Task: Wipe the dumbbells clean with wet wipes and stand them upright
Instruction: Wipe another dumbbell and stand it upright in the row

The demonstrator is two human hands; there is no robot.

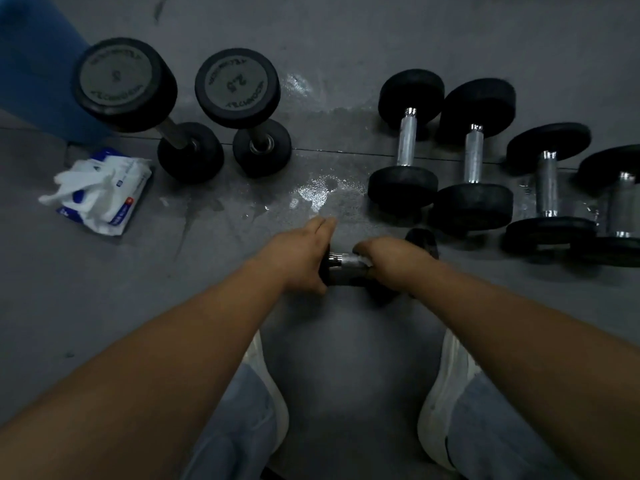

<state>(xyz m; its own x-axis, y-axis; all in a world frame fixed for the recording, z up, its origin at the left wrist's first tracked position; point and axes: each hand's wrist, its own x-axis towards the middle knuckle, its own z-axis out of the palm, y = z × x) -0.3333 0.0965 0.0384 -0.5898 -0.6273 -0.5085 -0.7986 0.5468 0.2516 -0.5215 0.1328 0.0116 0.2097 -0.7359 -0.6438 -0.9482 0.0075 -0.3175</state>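
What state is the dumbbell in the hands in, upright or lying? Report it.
On its side. The dumbbell lies crosswise, left hand holding one end, right hand holding a white wipe round its handle.

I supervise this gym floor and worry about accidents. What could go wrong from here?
The wet patch lies just ahead of the person; a shoe might slip there. The dumbbell, held by the left hand and gripped through a wet wipe by the right hand, may turn slick and slip when stood up. The two upright dumbbells might topple if bumped.
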